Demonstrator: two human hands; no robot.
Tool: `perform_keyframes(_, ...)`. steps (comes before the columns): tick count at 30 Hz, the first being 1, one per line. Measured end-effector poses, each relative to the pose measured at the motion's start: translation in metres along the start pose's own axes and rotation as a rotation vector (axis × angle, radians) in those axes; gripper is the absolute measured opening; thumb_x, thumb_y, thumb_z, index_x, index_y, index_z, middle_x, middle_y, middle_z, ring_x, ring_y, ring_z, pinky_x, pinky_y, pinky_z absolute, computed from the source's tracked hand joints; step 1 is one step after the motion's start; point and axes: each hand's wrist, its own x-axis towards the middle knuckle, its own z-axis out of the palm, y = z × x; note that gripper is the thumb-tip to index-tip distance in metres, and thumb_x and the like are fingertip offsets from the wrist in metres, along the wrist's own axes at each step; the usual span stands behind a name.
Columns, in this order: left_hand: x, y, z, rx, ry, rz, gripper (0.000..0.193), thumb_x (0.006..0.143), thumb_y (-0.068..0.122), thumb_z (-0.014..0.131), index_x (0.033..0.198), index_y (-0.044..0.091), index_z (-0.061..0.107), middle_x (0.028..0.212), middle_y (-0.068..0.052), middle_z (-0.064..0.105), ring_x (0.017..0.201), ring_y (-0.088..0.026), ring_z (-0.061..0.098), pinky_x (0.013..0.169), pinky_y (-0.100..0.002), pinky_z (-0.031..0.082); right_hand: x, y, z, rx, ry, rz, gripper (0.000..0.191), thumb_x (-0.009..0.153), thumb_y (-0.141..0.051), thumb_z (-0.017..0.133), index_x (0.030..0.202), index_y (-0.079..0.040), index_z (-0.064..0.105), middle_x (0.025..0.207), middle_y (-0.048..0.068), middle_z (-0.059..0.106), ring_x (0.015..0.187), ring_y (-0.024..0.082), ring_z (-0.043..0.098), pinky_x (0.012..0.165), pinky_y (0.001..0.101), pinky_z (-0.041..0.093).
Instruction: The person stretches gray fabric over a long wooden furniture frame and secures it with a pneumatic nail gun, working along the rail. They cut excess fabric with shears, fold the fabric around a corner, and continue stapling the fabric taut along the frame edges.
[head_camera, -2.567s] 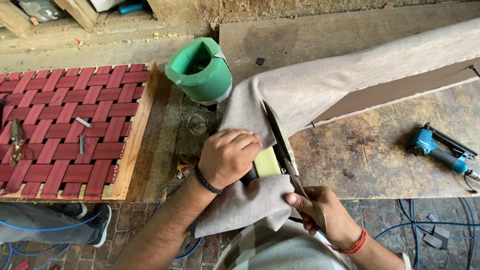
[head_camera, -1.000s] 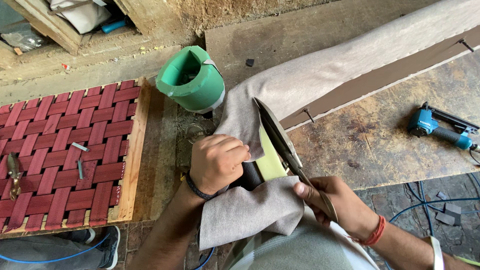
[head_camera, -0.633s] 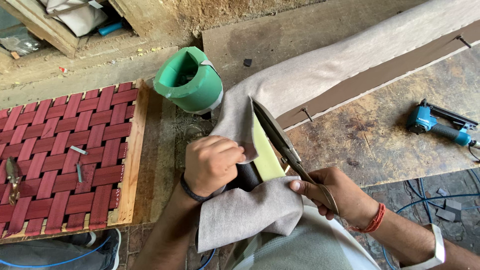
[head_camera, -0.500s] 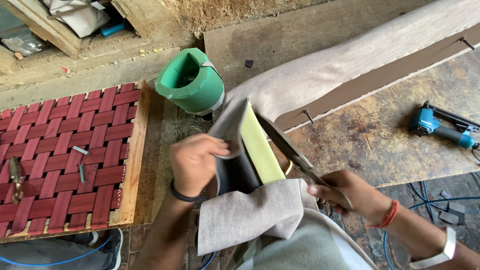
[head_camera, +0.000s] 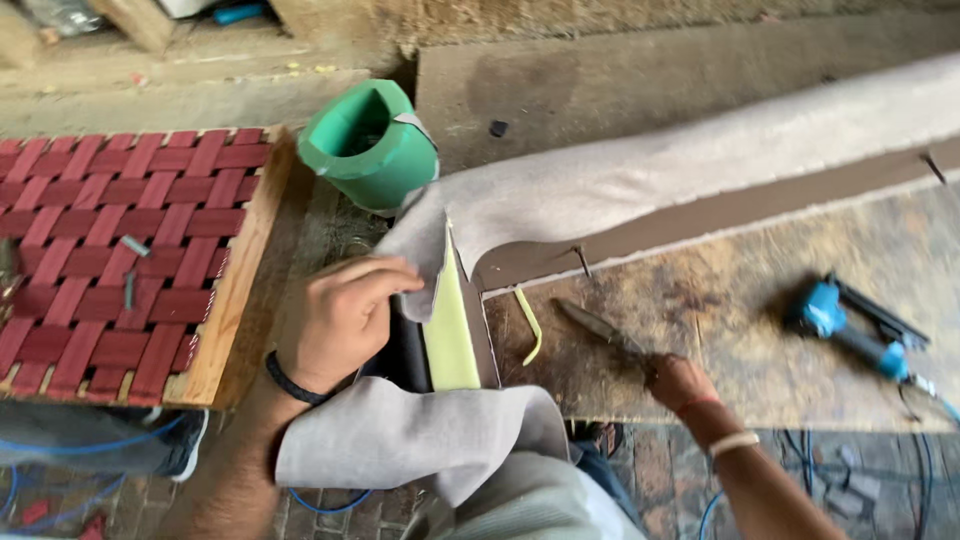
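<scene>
Grey fabric (head_camera: 640, 180) lay across the middle of the frame, draped from the upper right down to the lower centre, where a yellow-green foam edge (head_camera: 450, 330) showed beneath it. Left hand (head_camera: 345, 315) pinched the cloth's edge just below the green bucket (head_camera: 370, 145) — fingers curled shut on it. Right hand (head_camera: 680, 380), at lower right, gripped scissors (head_camera: 600, 325) lying on the worn workbench (head_camera: 720, 330) — blue stapler (head_camera: 850, 325) farther right.
</scene>
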Motion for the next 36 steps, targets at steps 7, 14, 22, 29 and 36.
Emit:
perform_keyframes(7, 0.003, -0.027, -0.016, -0.111, -0.05, -0.074, 0.028, 0.079, -0.012, 0.05, 0.082, 0.003, 0.074, 0.089, -0.011, 0.078, 0.088, -0.023, 0.079, 0.076, -0.032, 0.063, -0.007, -0.154, -0.129, 1.484, -0.229, -0.131, 0.069, 0.08, -0.03, 0.076, 0.145, -0.02, 0.053, 0.141, 0.01, 0.067, 0.134, 0.027, 0.062, 0.11, 0.0409, 0.051)
perform_keyframes(14, 0.022, -0.049, -0.03, -0.332, -0.206, -0.053, 0.031, 0.071, -0.009, 0.047, 0.076, 0.003, 0.074, 0.081, -0.01, 0.078, 0.078, -0.02, 0.079, 0.07, -0.031, 0.063, -0.011, -0.271, -0.179, 2.54, -0.128, -0.343, 0.037, 0.09, -0.03, 0.085, 0.104, -0.008, 0.058, 0.106, 0.007, 0.063, 0.109, 0.026, 0.055, 0.102, 0.0423, 0.047)
perform_keyframes(22, 0.075, -0.11, -0.023, -0.533, -0.966, 0.238, 0.022, 0.081, 0.011, 0.066, 0.099, 0.006, 0.079, 0.098, -0.011, 0.08, 0.087, -0.021, 0.077, 0.078, -0.036, 0.06, -0.021, -0.293, -0.206, 2.248, -0.071, 0.007, 0.036, 0.087, -0.027, 0.081, 0.113, -0.006, 0.067, 0.079, 0.001, 0.053, 0.072, 0.016, 0.048, 0.074, 0.0306, 0.052)
perform_keyframes(29, 0.199, -0.172, 0.126, -1.105, -0.89, -0.293, 0.056, 0.102, 0.054, 0.04, 0.14, 0.018, 0.059, 0.141, -0.013, 0.064, 0.132, -0.024, 0.061, 0.115, -0.041, 0.045, -0.039, -0.296, -0.198, 2.196, -0.093, 0.039, 0.036, 0.094, -0.031, 0.078, 0.109, -0.001, 0.065, 0.082, 0.003, 0.064, 0.068, 0.015, 0.057, 0.058, 0.0267, 0.05)
perform_keyframes(36, 0.153, -0.187, 0.219, -0.623, -1.136, -0.393, 0.078, 0.101, 0.067, 0.026, 0.151, 0.014, 0.054, 0.149, -0.017, 0.06, 0.136, -0.034, 0.06, 0.112, -0.046, 0.051, -0.047, -0.287, -0.182, 1.991, -0.042, -0.086, 0.045, 0.094, -0.024, 0.072, 0.125, 0.006, 0.062, 0.098, 0.02, 0.07, 0.081, 0.03, 0.067, 0.063, 0.0416, 0.056)
